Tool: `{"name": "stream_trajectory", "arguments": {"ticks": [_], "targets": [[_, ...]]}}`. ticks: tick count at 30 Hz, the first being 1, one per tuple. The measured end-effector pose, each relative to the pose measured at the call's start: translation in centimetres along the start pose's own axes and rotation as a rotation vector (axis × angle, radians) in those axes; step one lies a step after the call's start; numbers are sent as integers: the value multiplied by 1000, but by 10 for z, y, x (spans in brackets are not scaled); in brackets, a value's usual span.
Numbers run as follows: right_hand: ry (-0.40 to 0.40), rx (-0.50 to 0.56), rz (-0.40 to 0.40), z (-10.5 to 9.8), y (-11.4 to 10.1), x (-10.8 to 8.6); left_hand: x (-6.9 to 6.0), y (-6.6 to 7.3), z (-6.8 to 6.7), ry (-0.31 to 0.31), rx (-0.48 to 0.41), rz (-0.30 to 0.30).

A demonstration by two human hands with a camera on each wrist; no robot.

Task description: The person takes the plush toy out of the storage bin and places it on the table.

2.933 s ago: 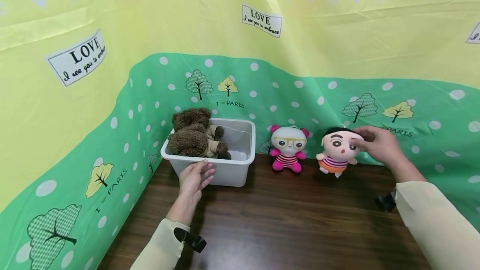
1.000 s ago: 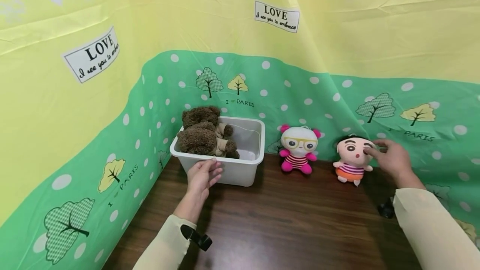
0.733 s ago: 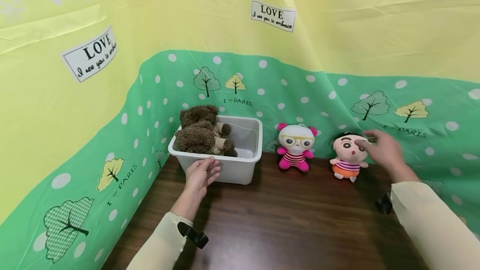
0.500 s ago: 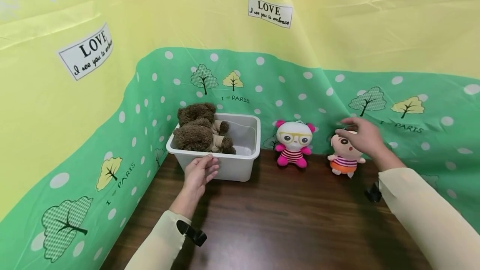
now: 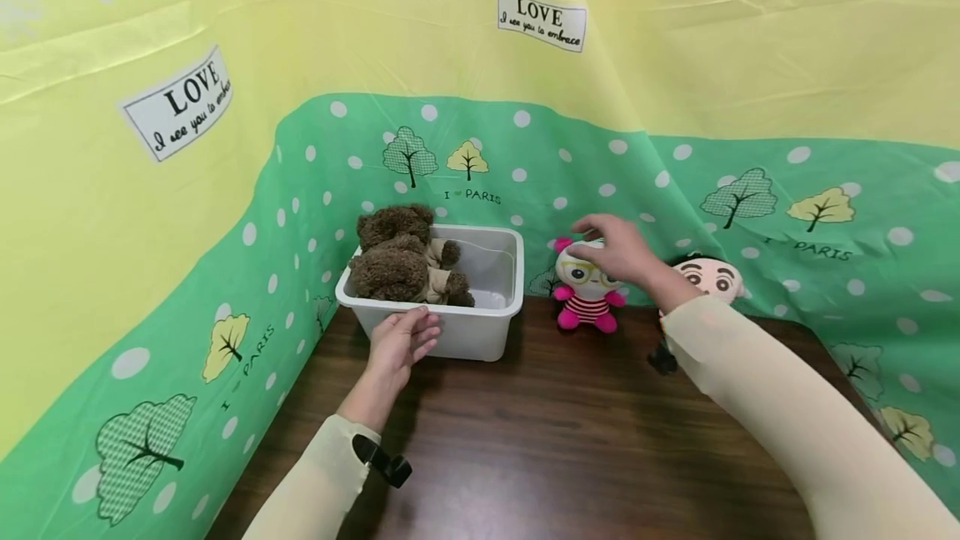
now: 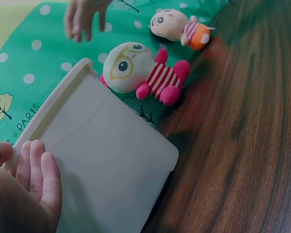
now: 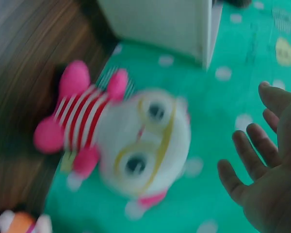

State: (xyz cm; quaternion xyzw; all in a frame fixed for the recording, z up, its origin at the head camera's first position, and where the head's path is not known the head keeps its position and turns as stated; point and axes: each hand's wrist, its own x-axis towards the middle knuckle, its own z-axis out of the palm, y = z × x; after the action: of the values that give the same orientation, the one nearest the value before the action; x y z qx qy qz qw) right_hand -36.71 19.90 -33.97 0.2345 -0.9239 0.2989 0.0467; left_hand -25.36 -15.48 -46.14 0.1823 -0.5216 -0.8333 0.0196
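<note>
Panda doll of white-and-pink plush sits on the dark wooden table, right hand near its head, loosely spread and empty, left hand pinching the grey plastic bin by its rim; a soft, full grip round the head looks safest.

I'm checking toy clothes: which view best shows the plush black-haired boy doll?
Left wrist: the plush black-haired boy doll shows face, striped shirt and orange shorts uncovered. In the head view, the cream right sleeve hides most of its body; the right wrist view catches only its blurred lower part in a corner.
</note>
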Motion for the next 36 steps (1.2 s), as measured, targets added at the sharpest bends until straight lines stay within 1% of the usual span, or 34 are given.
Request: {"name": "stream_trajectory", "arguments": {"ticks": [5, 11, 17, 23, 25, 29, 32, 36], "targets": [[-62, 61, -39, 33, -40, 27, 0, 1, 1, -9, 10, 4], [-122, 86, -103, 68, -85, 57, 1, 1, 0, -20, 8, 1], [-164, 124, -159, 95, -120, 76, 2, 0, 2, -2, 1, -4], [-187, 214, -136, 120, -138, 84, 1, 1, 4, 1, 6, 3], [-202, 224, -131, 127, -143, 85, 1, 1, 4, 7, 8, 6], [-220, 179, -139, 141, -153, 87, 0, 2, 4, 23, 11, 19], [-227, 116, -119, 151, -156, 89, -2, 1, 5, 34, 14, 38], [-229, 98, -82, 165, -156, 89, -3, -2, 7, 47, 21, 58]]}}
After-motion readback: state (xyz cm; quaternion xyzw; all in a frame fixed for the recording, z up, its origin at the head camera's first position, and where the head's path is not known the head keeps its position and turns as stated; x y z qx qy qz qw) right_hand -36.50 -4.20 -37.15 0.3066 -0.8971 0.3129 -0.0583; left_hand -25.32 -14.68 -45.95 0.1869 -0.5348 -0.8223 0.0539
